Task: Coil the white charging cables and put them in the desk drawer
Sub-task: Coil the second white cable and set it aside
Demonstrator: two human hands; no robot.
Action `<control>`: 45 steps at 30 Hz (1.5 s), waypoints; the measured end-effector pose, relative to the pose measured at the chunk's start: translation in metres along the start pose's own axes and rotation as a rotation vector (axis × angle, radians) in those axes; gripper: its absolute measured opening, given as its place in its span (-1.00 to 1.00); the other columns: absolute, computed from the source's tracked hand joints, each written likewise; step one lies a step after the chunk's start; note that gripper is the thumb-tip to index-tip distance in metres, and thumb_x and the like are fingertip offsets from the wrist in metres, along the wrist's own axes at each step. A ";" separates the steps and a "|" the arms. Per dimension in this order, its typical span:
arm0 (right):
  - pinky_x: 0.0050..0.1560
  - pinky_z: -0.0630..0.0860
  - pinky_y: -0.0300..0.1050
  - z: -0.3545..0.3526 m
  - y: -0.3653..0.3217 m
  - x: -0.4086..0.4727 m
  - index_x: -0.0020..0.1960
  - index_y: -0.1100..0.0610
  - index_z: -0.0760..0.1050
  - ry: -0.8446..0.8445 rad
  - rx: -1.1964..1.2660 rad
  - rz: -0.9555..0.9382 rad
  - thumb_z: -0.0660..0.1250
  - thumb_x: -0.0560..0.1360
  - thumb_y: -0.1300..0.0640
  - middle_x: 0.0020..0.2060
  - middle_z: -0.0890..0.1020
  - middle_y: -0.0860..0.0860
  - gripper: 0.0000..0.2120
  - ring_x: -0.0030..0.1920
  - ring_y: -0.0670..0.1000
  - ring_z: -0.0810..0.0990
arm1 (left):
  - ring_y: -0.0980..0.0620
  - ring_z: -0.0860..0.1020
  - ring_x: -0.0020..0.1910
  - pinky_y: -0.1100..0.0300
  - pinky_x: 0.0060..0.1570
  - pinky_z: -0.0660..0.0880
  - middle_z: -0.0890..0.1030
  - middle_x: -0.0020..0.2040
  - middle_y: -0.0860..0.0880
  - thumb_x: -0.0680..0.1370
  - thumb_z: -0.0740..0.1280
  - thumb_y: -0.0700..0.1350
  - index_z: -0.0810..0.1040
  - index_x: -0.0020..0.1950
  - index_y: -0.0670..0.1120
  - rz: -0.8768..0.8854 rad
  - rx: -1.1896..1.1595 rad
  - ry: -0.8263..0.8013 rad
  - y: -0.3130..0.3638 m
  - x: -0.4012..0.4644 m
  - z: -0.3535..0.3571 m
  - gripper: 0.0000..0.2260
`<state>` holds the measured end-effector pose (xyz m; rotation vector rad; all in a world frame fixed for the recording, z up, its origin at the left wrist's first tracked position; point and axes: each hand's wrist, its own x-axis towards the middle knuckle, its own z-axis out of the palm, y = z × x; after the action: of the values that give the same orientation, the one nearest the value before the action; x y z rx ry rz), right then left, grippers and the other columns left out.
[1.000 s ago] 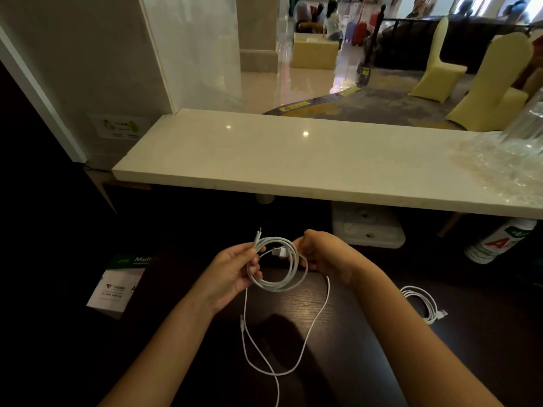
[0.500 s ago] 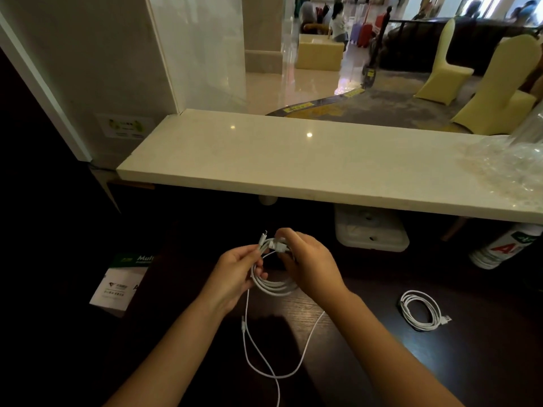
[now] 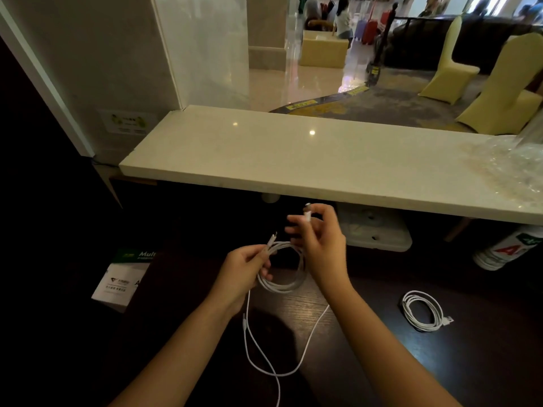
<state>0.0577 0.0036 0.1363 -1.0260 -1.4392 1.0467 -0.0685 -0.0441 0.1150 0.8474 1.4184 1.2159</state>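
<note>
At the far left, a white paper package (image 3: 120, 284) with a green printed band lies flat at the edge of the dark wood-grain table (image 3: 484, 362). Just right of it, the left hand (image 3: 242, 273) curls its fingers round one side of a white charging cable (image 3: 283, 284), holding several round loops gathered together above the table. A small plug end (image 3: 272, 238) sticks up from this grip, tilted. Below the loops, the loose smooth, thin remainder of the cable hangs down and trails in a long open curve across the table toward the near edge.

The right hand (image 3: 318, 240) is raised a little higher, on the loops' right side. Its thumb and forefinger pinch a white connector (image 3: 308, 214), held nearly upright, while the other fingers are loosely curled; the picture is blurred here, so the finer grip cannot be told.

Behind the hands, a pale, glossy stone counter (image 3: 308, 160) runs across the view, and a white plastic box (image 3: 374, 233) sits in the shadow beneath it. Further right, well apart from the hands, a second white cable (image 3: 423, 311) lies on the table, already wound into a neat flat ring with its plug poking out at the right. At the far right lies a white cylinder (image 3: 508, 248) with red and green print.
</note>
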 end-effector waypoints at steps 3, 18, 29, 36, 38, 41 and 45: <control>-0.28 0.53 -0.23 -0.009 0.004 0.005 -0.01 -0.05 0.34 0.030 -0.123 0.077 0.24 0.55 0.09 -0.27 0.65 -0.03 -0.91 -0.33 -0.15 0.61 | 0.20 0.40 -0.55 0.28 -0.38 0.46 0.41 -0.40 -0.04 0.58 0.16 -0.26 0.53 -0.21 -0.17 -0.052 -0.131 -0.044 0.005 -0.003 -0.003 -0.78; -0.23 0.41 -0.20 -0.023 0.015 0.010 0.00 0.17 0.57 -0.764 -0.587 -0.004 0.30 0.49 0.15 -0.28 0.57 0.00 -0.86 -0.33 -0.16 0.47 | 0.19 0.41 -0.55 0.31 -0.36 0.55 0.46 -0.37 -0.04 0.55 0.22 -0.27 0.53 -0.09 -0.22 -0.075 -0.186 -0.090 0.011 -0.004 -0.007 -0.89; -0.11 0.53 -0.22 -0.023 0.027 -0.011 0.10 0.01 0.37 -0.436 -0.122 0.148 0.32 0.44 0.35 -0.27 0.65 -0.03 -0.65 -0.21 -0.09 0.63 | 0.19 0.40 -0.61 0.31 -0.48 0.50 0.47 -0.50 0.01 0.53 0.28 -0.22 0.51 -0.19 -0.18 -0.221 -0.266 -0.091 0.007 0.005 0.001 -0.89; -0.27 0.33 -0.13 -0.066 0.041 -0.017 -0.19 0.25 0.58 -0.333 -0.286 0.262 0.35 0.47 0.09 -0.38 0.50 0.10 -0.79 -0.33 -0.05 0.40 | 0.18 0.43 -0.61 0.32 -0.46 0.52 0.51 -0.53 0.02 0.52 0.27 -0.23 0.54 -0.22 -0.20 -0.305 -0.249 -0.242 -0.003 0.019 0.040 -0.86; -0.22 0.34 -0.09 -0.085 0.047 -0.022 -0.18 0.28 0.59 -0.231 -0.171 0.398 0.34 0.47 0.08 -0.33 0.50 0.11 -0.76 -0.28 -0.01 0.41 | 0.16 0.51 -0.55 0.27 -0.40 0.57 0.57 -0.48 -0.01 0.54 0.26 -0.19 0.57 -0.22 -0.19 -0.346 -0.287 -0.322 -0.006 0.021 0.061 -0.83; -0.26 0.35 -0.24 -0.117 0.056 -0.035 -0.17 0.29 0.61 -0.010 -0.095 0.516 0.36 0.46 0.15 -0.36 0.53 0.08 -0.81 -0.31 -0.07 0.44 | 0.10 0.62 -0.42 0.22 -0.31 0.59 0.67 -0.36 -0.04 0.55 0.23 -0.19 0.58 -0.11 -0.19 -0.375 -0.222 -0.435 -0.014 0.025 0.092 -0.84; -0.49 0.28 -0.41 -0.168 0.065 -0.049 -0.23 0.22 0.61 0.204 -0.040 0.627 0.40 0.43 0.21 -0.61 0.50 -0.14 -0.91 -0.58 -0.23 0.39 | 0.14 0.64 -0.32 0.23 -0.27 0.57 0.68 -0.27 -0.01 0.55 0.24 -0.20 0.58 -0.02 -0.13 -0.365 0.015 -0.506 -0.031 0.030 0.139 -0.88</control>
<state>0.2339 -0.0137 0.0752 -1.6202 -0.9894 1.3042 0.0631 0.0088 0.0847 0.7929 1.1031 0.6534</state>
